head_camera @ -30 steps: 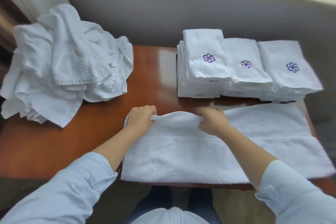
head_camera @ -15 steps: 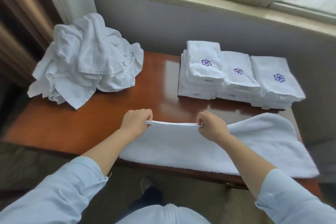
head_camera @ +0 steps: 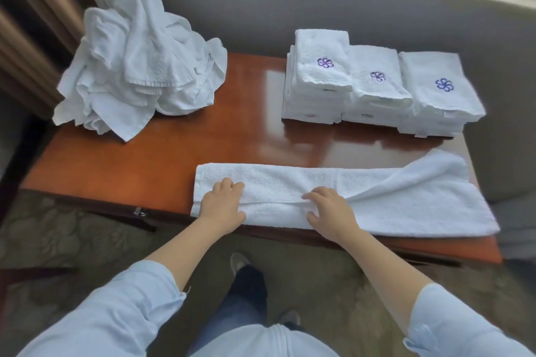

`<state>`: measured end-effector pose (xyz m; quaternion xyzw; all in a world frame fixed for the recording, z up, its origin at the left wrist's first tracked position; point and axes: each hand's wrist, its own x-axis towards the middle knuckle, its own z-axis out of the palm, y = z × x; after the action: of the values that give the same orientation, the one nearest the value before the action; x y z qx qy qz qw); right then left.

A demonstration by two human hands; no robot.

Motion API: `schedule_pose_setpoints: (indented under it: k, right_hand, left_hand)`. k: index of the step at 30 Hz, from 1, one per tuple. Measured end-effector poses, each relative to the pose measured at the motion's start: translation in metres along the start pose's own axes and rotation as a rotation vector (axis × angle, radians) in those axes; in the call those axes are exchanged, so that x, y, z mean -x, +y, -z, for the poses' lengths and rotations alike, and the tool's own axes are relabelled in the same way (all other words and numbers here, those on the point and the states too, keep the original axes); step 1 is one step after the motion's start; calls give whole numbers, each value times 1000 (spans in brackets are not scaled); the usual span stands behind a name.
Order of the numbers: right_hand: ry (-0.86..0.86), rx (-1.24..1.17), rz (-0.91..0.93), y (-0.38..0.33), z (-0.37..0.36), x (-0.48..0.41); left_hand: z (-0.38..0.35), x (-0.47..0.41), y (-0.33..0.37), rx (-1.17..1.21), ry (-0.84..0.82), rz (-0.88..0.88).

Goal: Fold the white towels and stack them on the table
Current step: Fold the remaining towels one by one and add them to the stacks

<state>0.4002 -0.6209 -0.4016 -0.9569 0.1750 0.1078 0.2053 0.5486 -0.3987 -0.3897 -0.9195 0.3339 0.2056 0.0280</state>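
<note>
Left hand and right hand apart, flat on long nubby terry towel, glossy wooden table

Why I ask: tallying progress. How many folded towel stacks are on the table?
3, side by side at the far right of the table: left stack, middle stack, right stack. None seems hidden.

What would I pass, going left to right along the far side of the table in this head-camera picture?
Loose heap of unfolded white towels → left stack of folded towels → middle stack → right stack. The three stacks sit side by side.
</note>
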Motion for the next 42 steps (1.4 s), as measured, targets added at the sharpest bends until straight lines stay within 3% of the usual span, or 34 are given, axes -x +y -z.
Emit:
schedule_pose_setpoints:
  k: [2,4,7,13,19,23,26,28,35,42]
  right_hand:
    - [28,117,-46,4,0,3]
    - [-57,176,-108,7,-1,6]
    - [-186,239,-102,7,-8,7]
    - [-188,312,-70,-4,-9,-16]
    - [-205,233,14,-31,-6,-55]
    - [-192,171,77,-50,2,-80]
    - [-140,99,47,-44,15,-86]
    - [-119,102,-6,-27,25,-82]
    - [-132,238,-161,48,53,-52]
    - [-123,293,-145,89,66,-44]
  left_hand:
    - [-4,-1,8,76,-48,-82]
    - [-10,-4,14,73,-150,-118]
    - [-18,-12,18,17,-228,-93]
    - [-13,-35,1,14,-290,-22]
    - [4,-59,-40,61,-258,77]
    - [17,-73,-51,-26,-142,150]
    - [22,-82,-37,-20,104,43]
    - [24,-89,-19,85,172,-81]
    - [29,-106,67,167,-48,-435]
    - [29,-109,128,54,-104,-497]
